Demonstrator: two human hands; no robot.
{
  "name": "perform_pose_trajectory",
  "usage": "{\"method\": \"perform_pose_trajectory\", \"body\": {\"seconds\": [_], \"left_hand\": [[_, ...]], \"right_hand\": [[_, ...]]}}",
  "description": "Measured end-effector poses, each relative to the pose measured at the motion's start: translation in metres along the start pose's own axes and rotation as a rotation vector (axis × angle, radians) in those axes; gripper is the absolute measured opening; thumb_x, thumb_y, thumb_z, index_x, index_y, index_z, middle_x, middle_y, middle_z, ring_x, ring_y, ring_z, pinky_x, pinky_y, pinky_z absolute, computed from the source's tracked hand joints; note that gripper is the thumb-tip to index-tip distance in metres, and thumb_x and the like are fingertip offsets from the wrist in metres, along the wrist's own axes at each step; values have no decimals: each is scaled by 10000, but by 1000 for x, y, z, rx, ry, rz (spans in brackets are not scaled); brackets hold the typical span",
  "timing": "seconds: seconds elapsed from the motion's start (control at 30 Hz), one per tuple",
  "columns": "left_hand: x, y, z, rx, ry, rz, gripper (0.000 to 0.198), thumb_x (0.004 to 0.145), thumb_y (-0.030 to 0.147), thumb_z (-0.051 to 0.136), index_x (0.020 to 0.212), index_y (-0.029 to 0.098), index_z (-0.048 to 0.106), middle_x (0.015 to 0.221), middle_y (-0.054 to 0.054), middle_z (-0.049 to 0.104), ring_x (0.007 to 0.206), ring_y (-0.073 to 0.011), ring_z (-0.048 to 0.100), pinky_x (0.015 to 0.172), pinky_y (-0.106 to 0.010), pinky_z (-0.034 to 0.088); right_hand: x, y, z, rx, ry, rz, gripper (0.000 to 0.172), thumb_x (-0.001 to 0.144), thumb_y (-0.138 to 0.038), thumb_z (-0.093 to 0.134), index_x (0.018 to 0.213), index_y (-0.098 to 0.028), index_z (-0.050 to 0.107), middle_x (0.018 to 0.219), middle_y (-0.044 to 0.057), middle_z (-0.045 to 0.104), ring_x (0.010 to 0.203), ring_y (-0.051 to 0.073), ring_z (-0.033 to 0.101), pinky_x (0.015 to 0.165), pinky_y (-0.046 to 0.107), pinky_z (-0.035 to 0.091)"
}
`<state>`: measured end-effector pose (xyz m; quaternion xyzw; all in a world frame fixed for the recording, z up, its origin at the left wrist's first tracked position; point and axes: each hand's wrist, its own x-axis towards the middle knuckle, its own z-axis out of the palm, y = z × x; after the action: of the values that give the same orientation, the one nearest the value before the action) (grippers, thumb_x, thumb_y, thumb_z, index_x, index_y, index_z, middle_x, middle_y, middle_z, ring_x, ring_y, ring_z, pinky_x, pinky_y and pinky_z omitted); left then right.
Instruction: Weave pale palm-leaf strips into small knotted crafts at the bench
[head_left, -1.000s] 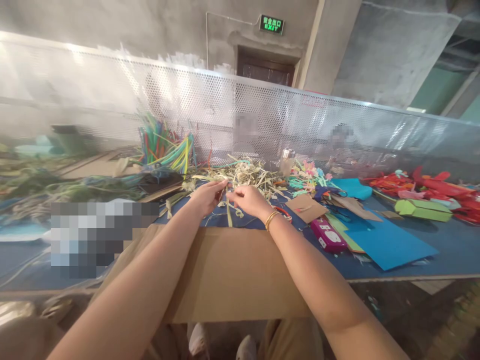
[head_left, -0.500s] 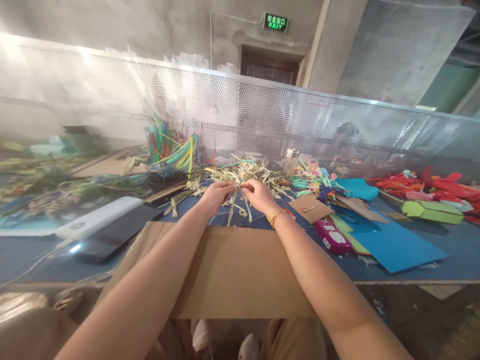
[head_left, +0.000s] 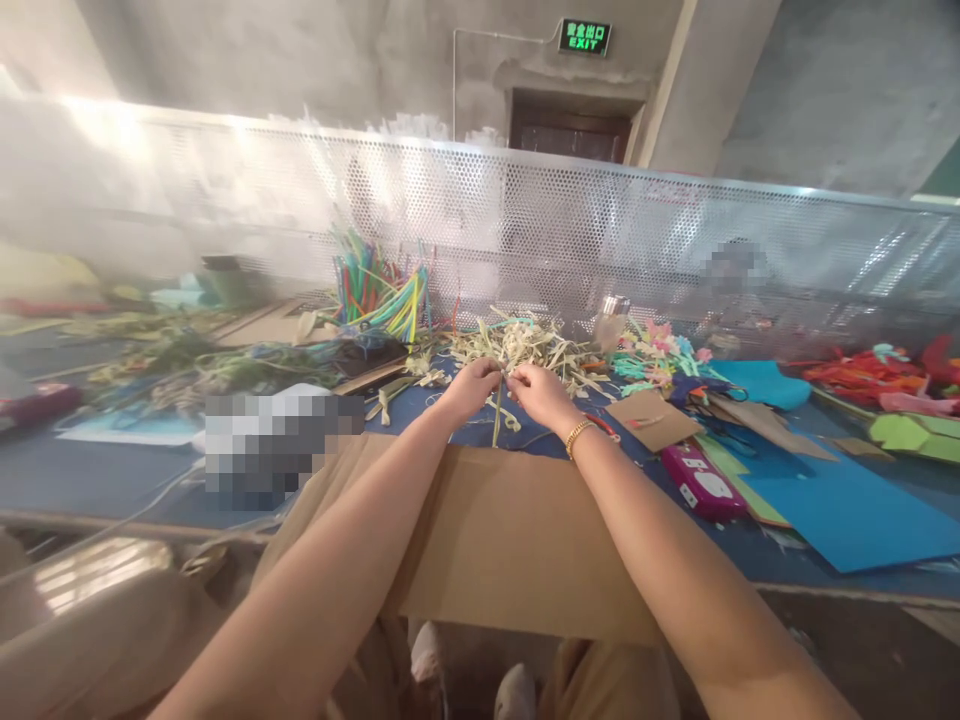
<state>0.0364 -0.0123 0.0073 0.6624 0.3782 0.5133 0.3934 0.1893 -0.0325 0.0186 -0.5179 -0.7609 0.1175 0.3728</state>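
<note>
My left hand (head_left: 477,388) and my right hand (head_left: 537,394) meet above the far edge of a brown cardboard sheet (head_left: 517,545). Both are closed, fingertips pinching a pale green plant-fibre strip (head_left: 497,424) whose end hangs down between them. The pinched part is small and mostly covered by my fingers. A curled loose strip (head_left: 511,422) shows beneath my right hand. Just behind my hands lies a heap of dry pale strips (head_left: 536,345). The cardboard spans my lap and the front of the blue table.
At the left back stand colourful pipe cleaners (head_left: 382,290). A glass jar (head_left: 611,322) stands behind the heap. To the right are a purple box (head_left: 701,482), blue sheets (head_left: 862,510) and red craft pieces (head_left: 877,375). A perforated metal screen (head_left: 420,200) borders the table's back.
The view has turned slightly left, so everything appears farther right. My hands stay close together on the strip, with only small finger movement.
</note>
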Motion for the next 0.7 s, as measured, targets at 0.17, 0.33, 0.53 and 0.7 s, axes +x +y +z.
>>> {"method": "perform_pose_trajectory", "body": {"seconds": [0.17, 0.33, 0.53, 0.7], "left_hand": [[-1, 1, -1, 57, -20, 23, 86, 709, 234, 544, 653, 178, 575, 536, 47, 439, 513, -98, 358, 515, -239, 270], [-3, 9, 1, -90, -28, 12, 135, 711, 273, 593, 729, 159, 664, 636, 8, 561, 576, -102, 445, 570, -241, 335], [-4, 10, 0, -481, -75, -180, 200, 612, 217, 711, 792, 132, 706, 687, -49, 638, 636, -130, 562, 624, -254, 415], [-4, 9, -2, -408, -80, -266, 160, 609, 241, 732, 716, 127, 695, 683, -74, 656, 657, -147, 585, 605, -256, 422]], "right_hand": [[0, -1, -6, -4, 28, 21, 244, 848, -334, 494, 683, -183, 594, 615, -12, 624, 547, 109, 519, 553, 222, 334], [2, 1, -6, -9, -21, 0, 265, 840, -317, 494, 649, -173, 607, 562, -20, 588, 526, 101, 499, 541, 220, 321], [3, 2, -6, 141, -33, 62, 296, 851, -349, 467, 676, -166, 620, 534, -18, 569, 491, 100, 490, 511, 216, 330], [1, 1, -10, 158, -36, 83, 330, 848, -402, 478, 663, -163, 610, 514, -20, 552, 464, 96, 472, 484, 215, 314]]}}
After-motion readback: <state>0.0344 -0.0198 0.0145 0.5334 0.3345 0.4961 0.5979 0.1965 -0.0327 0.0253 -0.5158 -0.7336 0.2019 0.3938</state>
